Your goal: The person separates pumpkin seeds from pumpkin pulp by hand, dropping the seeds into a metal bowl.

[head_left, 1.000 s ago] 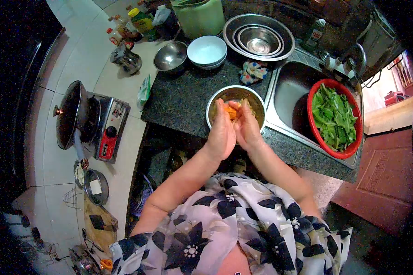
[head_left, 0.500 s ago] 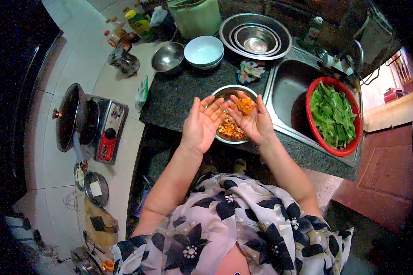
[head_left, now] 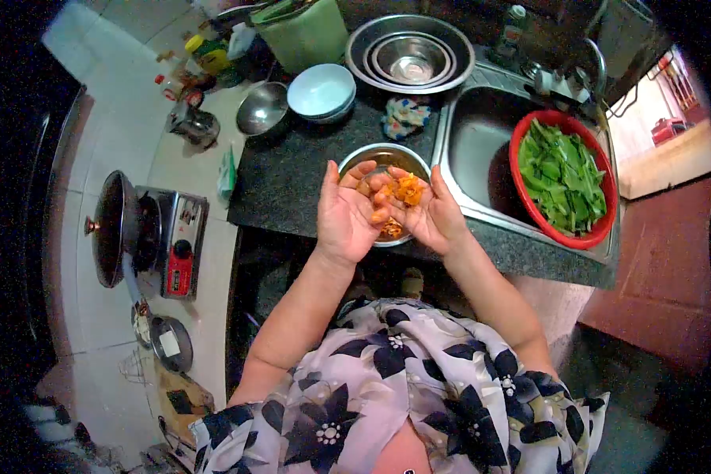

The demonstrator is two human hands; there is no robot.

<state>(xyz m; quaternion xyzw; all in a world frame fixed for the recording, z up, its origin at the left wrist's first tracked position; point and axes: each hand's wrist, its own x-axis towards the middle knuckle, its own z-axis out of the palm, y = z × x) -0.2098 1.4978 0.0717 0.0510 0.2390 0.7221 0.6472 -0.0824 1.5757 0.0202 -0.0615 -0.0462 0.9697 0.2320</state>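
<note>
Both hands hover palms up over a steel bowl at the counter's front edge. On the fingers of my right hand rests a soft orange clump, like mashed pumpkin. My left hand has its fingers apart and slightly curled, with orange smears on them. Its fingertips lie close beside the clump; whether they touch it I cannot tell. Chopped orange and pale bits show in the bowl below, mostly hidden by my hands.
To the right, a red basket of leafy greens sits over the sink. Nested steel basins, white bowls and a patterned cloth lie behind. A stove with a tilted wok stands left.
The left fingers have curled and come closer to the right hand. The orange clump looks flatter and more spread. My view has shifted slightly, moving the surroundings left.
</note>
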